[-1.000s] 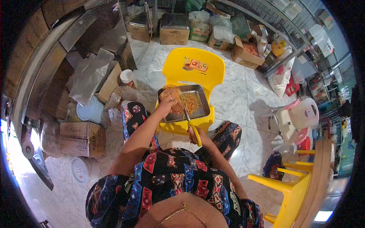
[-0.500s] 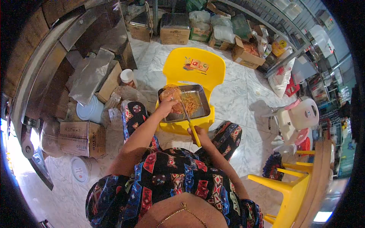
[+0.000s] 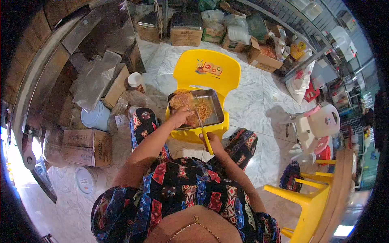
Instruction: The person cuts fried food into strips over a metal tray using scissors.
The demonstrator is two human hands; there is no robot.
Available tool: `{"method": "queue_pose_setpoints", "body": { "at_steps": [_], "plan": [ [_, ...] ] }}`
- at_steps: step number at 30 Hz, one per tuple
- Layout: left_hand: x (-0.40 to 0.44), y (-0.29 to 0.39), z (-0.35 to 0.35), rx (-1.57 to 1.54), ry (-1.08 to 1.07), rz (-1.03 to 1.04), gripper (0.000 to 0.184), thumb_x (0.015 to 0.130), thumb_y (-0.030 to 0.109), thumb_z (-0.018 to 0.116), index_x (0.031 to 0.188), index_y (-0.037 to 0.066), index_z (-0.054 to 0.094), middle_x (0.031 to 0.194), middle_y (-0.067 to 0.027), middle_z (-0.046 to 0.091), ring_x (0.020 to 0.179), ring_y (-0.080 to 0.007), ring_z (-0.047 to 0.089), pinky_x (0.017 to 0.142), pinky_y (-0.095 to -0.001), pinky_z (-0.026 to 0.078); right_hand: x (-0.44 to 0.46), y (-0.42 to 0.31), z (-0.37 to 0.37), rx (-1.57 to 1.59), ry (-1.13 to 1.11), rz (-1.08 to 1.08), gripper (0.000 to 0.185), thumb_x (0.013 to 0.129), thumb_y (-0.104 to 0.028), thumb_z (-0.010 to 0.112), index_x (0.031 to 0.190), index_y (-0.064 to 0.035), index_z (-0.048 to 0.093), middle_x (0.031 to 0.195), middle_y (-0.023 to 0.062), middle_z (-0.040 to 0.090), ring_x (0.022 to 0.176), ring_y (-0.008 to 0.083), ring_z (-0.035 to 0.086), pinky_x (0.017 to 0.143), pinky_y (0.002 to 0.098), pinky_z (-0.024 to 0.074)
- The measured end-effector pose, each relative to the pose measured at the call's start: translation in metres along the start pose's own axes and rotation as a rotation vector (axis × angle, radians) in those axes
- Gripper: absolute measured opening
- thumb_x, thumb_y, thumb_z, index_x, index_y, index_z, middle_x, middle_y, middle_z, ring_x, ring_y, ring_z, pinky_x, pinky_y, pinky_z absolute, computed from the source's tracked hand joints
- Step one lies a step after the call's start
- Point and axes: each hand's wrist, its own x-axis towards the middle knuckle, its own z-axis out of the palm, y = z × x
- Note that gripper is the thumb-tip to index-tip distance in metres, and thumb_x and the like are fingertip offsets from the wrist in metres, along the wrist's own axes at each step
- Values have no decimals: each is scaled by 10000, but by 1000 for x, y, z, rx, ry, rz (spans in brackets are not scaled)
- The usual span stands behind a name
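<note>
Flat brown slabs of food (image 3: 181, 99), perhaps dried meat, lie in the left part of a rectangular metal tray (image 3: 221, 106). My left hand (image 3: 184, 115) is closed on one of these slabs near the tray's middle. My right hand (image 3: 214, 142) grips what look like yellow-handled scissors (image 3: 207, 143) over the tray's front edge. The metal blade points away from me, beside my left fingers and against the slab's edge. Thin brown strips (image 3: 204, 110) lie heaped in the tray's right half. Under the tray is the seat of a yellow child's chair (image 3: 227, 73).
Cardboard boxes (image 3: 87, 148), a blue lidded bucket (image 3: 96, 116) and a white-lidded jar (image 3: 135, 80) stand to the left. Boxes and bags line the shelf at the back. A pale child's chair (image 3: 322, 123) and a yellow stool (image 3: 306, 198) are on the right.
My left hand has shifted slightly toward me and right, uncovering more of the slabs. The scissors have moved slightly, still at the slab's edge.
</note>
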Motion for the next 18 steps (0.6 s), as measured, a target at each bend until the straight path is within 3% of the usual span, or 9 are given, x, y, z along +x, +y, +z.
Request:
{"method": "queue_pose_setpoints", "body": {
  "at_steps": [5,7,9,16,18],
  "plan": [
    [2,-1,-4,-31,-21,3,383,825,118,498,1173,47,353,1056,-79,465,917,-212,523,569,-402,537,9,10,2,-28,7,-83,413,808,-444,505,707,-47,455,500,-2,391,382,94,419,359,239,358],
    [6,-4,-9,-31,-164,-83,361,821,116,502,1158,75,376,1048,-76,518,838,-224,581,588,-398,527,11,10,2,-24,-2,-117,417,809,-447,501,708,-45,454,502,-1,393,383,94,419,360,238,358],
    [-4,0,1,-55,-189,-85,367,819,114,506,1159,75,374,1032,-73,528,837,-224,584,593,-402,526,14,6,3,9,43,-154,451,791,-434,529,671,0,505,490,98,479,412,187,501,388,313,393],
    [0,-3,0,-51,-170,-88,379,812,97,508,1168,73,379,1024,-75,539,845,-213,585,609,-409,523,17,-1,3,-38,58,-55,473,796,-454,510,778,19,515,507,94,491,423,185,508,395,308,405],
    [10,-14,-7,-69,-168,-60,382,812,95,505,1171,72,374,1028,-76,538,845,-214,585,608,-410,523,15,-6,2,-8,45,-39,446,795,-443,521,771,2,514,493,56,467,412,153,485,390,284,395]
  ]
}}
